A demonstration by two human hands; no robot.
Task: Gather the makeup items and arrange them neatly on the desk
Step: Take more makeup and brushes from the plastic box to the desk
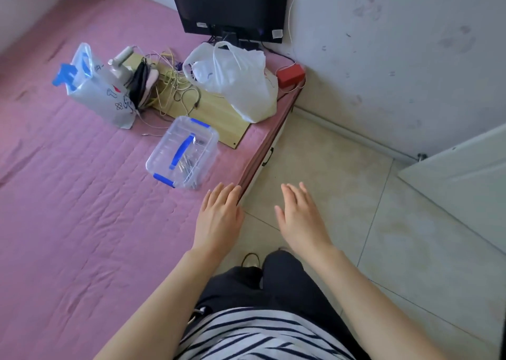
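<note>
Reaching forward with flat, spread fingers, the left hand and right hand hold nothing above the near edge of a pink quilted bed. Just beyond sits a clear lidded plastic box with blue handle and clasps, slim items inside. Gathering seems not yet begun; no desk is identifiable.

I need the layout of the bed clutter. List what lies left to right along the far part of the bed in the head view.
Printed clear bag with a blue spray bottle → tangle of cables → white plastic bag → red box. The clear box with blue clips sits nearer, below the cables.
</note>
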